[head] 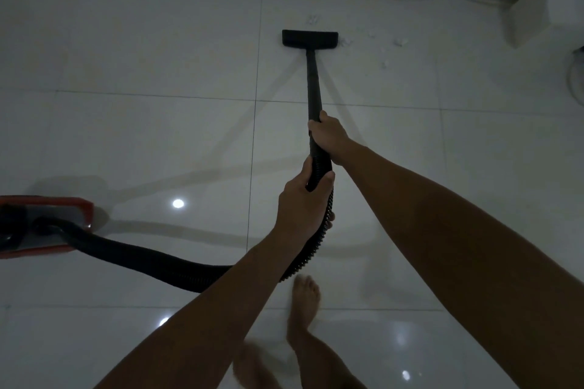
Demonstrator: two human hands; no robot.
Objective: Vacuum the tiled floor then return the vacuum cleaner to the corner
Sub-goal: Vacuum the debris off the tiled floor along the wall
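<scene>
Glossy pale tiled floor point(158, 136) with dark grout lines fills the view, dimly lit and bounded at the top by a light wall base. Small white scraps of debris point(398, 42) lie on the tile near a white rectangular box point(543, 9) standing against the wall at upper right.

Black rigid vacuum wand point(313, 85) slopes from the hands down to a black flat rectangular floor nozzle point(310, 38), which rests on the tile just left of the debris. Right hand point(328, 136), arm extended forward, has its fingers curled tight around the wand's lower end. Left hand point(300, 202), arm also extended and crossing beneath, has fingers and thumb clamped on the black ribbed flexible hose point(158, 262) just behind the wand joint. That hose loops back under the left forearm and runs to the red and grey canister vacuum body point(47, 224) at the left edge (only partly in frame). One bare foot point(305, 297) shows on the tile below the hands, blurred.
</scene>
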